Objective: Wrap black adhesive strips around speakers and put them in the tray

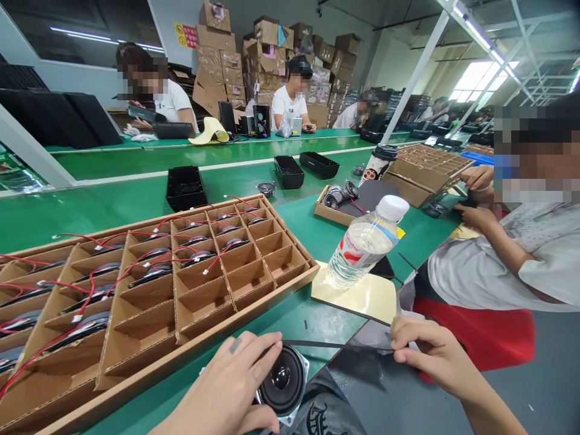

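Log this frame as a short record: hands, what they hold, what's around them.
left hand: left hand holds a round speaker driver, cone toward the camera
right hand: right hand pinches a thin black strip that reaches across to the driver
beside hands: cardboard divider tray holding wired speakers
also near: water bottle on a yellow-backed pad
surface: green workbench
nearby person: co-worker seated at right, hands busy at the bench
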{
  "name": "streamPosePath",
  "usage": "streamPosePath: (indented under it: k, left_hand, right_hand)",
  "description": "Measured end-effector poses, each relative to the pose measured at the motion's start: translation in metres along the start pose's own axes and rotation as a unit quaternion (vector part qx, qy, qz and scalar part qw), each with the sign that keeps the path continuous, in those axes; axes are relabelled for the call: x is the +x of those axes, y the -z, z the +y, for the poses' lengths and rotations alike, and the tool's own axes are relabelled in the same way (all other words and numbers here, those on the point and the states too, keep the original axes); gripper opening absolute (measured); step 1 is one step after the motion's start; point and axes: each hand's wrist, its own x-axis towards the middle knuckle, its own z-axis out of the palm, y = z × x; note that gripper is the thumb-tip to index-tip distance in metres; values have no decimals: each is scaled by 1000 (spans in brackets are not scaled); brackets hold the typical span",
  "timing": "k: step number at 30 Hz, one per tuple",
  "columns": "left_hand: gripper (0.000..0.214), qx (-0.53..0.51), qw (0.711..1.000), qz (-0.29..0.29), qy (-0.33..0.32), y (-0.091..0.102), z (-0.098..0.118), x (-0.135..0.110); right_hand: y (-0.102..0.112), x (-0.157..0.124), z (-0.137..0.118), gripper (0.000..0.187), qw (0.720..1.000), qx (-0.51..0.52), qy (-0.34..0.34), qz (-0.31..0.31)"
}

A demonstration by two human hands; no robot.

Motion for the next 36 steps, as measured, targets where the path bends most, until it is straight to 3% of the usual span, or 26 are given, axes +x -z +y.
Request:
streamPosePath:
  k: [6, 18, 30, 36]
  left_hand:
    - [96, -53, 998, 25, 21, -11, -6, -5]
    - [96, -41, 998, 25, -30, 1, -11, 8]
    - [96, 34, 999, -6, -37, 8, 0, 13]
    - [87, 68, 996, -54, -25, 27, 13, 16]
  right_hand:
    - [-11, -15, 9, 22, 999, -14, -27, 10]
    - [-23, -34, -1, 24, 1000, 1, -25, 0]
    - [-38, -64, 3, 18, 991, 51, -71, -98]
    - [-47, -62, -12, 17, 993, 70, -49, -76]
